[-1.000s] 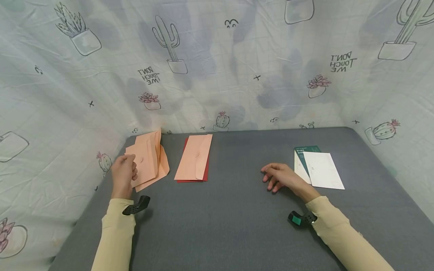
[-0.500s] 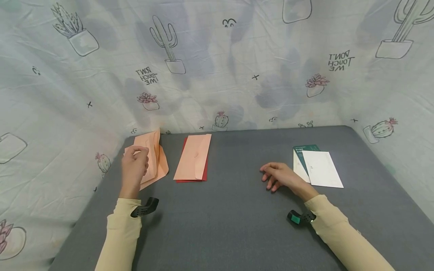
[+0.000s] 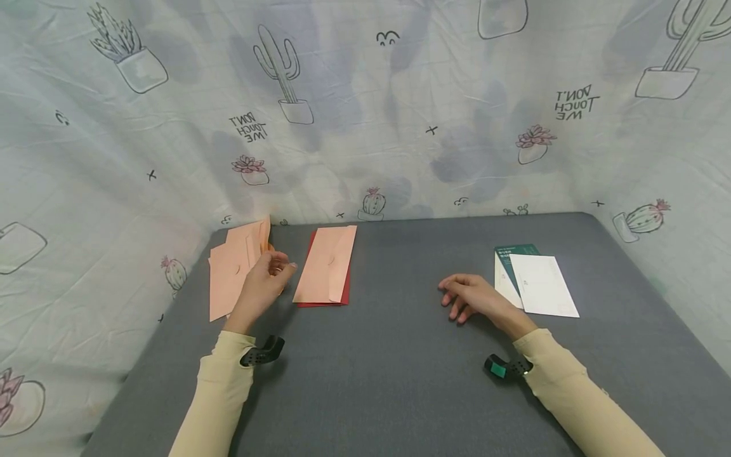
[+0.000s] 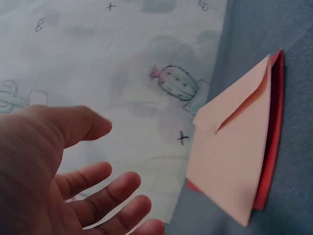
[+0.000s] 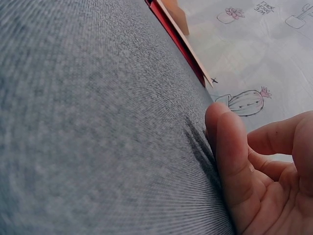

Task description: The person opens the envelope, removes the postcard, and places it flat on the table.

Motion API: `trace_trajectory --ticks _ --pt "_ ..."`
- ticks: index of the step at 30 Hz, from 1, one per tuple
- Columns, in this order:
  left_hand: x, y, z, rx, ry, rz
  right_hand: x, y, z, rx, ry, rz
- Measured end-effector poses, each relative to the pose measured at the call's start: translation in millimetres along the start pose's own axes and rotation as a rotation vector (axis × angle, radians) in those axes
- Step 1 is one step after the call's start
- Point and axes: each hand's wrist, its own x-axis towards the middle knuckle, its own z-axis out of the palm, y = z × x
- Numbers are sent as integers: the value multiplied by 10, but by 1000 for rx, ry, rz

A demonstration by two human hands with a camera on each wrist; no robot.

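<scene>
My left hand (image 3: 264, 285) hovers between two groups of envelopes, holding nothing; in the left wrist view its thumb and fingers stand apart. Left of it, partly hidden by the hand, lie several overlapping peach envelopes (image 3: 227, 279). Just right of the hand, a peach envelope (image 3: 324, 266) lies on a red one (image 3: 346, 293), whose edge shows along the side; the left wrist view has the same peach envelope (image 4: 232, 152) at its right. My right hand (image 3: 474, 295) rests on the grey table with fingers loosely bent and nothing in them.
Beside the right hand lie a white card (image 3: 542, 285), a dark green card (image 3: 516, 251) and a cream one (image 3: 504, 282), overlapping. A printed cloth (image 3: 365, 127) hangs behind the grey table (image 3: 388, 368) and along its sides.
My left hand has moved rightward from the left edge of the peach envelopes, across them, to the gap beside the peach-and-red pair, and its fingers have spread. The right hand stays put.
</scene>
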Motion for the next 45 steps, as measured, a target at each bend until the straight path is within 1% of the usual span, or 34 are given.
trace_trajectory --ticks 4,9,12,14,19,23,27,30,32,36,38,41,45 --pt "9 4 105 3 -73 -11 1 1 2 2 1 8" --pt "28 -27 222 11 -165 -24 4 -1 14 1 3 15" --pt "44 -53 281 42 -191 -20 7 -3 20 -4 2 11" --pt "58 -63 318 61 -181 -23 10 -4 22 -6 1 7" --pt "103 -64 406 126 -109 -53 12 -3 16 -4 -3 -1" --pt "112 -34 492 236 -50 -77 8 -3 15 -2 -6 -7" --pt "95 10 598 367 -17 -96 6 -1 18 0 -3 -5" --pt "84 39 683 442 -15 -103 3 -2 16 2 0 -4" --pt "81 39 732 480 -15 -98 -1 -4 13 0 1 -5" --pt "62 34 783 523 -23 -78 -11 -11 6 -3 1 -6" --pt "49 37 786 527 -18 -70 -12 -7 5 -3 2 -2" --pt "38 34 770 520 -16 -63 -6 0 9 -7 6 3" --pt "38 6 725 478 -35 -66 4 5 17 -14 12 3"
